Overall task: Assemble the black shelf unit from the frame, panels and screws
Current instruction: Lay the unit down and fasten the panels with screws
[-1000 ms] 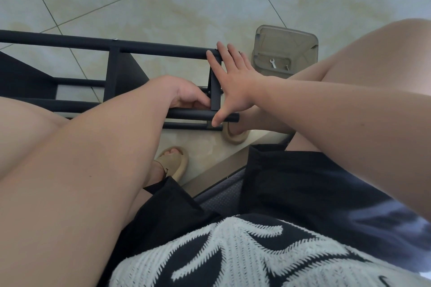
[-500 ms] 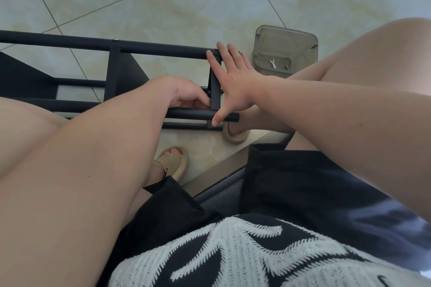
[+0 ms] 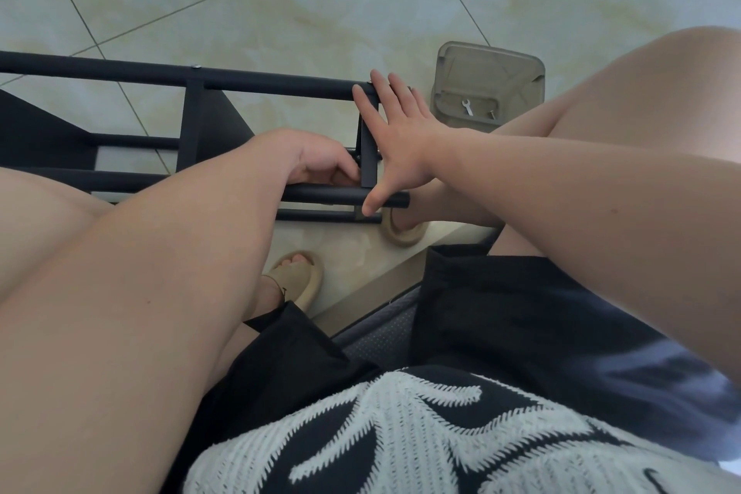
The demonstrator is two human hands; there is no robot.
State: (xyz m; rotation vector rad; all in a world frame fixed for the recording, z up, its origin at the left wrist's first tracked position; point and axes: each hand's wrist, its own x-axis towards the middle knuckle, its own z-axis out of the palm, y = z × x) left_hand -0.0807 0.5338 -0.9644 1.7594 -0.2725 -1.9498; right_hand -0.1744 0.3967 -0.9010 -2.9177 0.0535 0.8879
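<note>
The black shelf frame [image 3: 256, 81] lies on its side on the tiled floor in front of me, its long tubes running left to right. A black panel [image 3: 216, 124] sits between the tubes at the middle. My right hand [image 3: 397, 140] presses flat with straight fingers against the end crosspiece [image 3: 368, 168], thumb down on the near tube [image 3: 320, 194]. My left hand [image 3: 320, 164] is curled just left of that crosspiece, fingertips at the joint; whatever it pinches there is hidden.
A grey plastic tray [image 3: 449, 64] stands on the floor at the right, holding a small wrench [image 3: 467, 107] and a screw [image 3: 490, 114]. My knees flank the frame, and my sandalled feet [image 3: 296, 273] rest under it. Open floor tiles lie beyond.
</note>
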